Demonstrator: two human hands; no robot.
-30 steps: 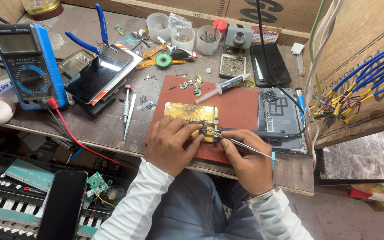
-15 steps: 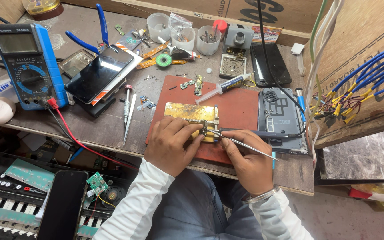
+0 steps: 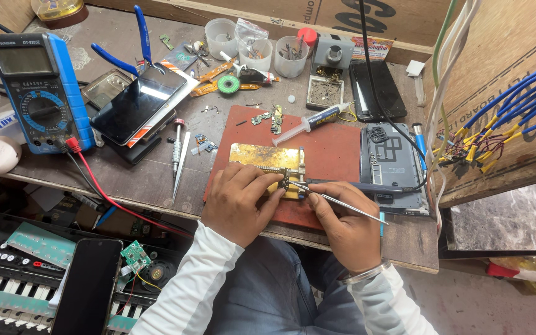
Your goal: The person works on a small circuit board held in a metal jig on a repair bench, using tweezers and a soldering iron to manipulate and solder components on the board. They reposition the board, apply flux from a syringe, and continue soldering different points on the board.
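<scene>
My left hand rests curled on the near edge of the gold-coloured board holder, fingers pressed down on it to hold it steady, the thumb pointing toward the small circuit board clamped at its right end. My right hand is closed around a thin metal pair of tweezers, pinched between thumb and forefinger, with the tips at the small board; whether the tips grip anything there is too small to tell. A dark soldering iron handle with its cable lies just above my right fingers, pointing at the same spot. The holder sits on a reddish-brown work mat on the wooden bench. On the mat behind the holder lies a syringe, tilted, with a few tiny parts near it. Just right of the mat is an opened phone back, and behind that a black phone lying flat. To the left of the mat lie a screwdriver and a second metal tool, then a dark phone lying on other things, blue-handled pliers, and a blue multimeter with a red lead. Small plastic cups stand at the back of the bench. Blue wires hang at the right.
</scene>
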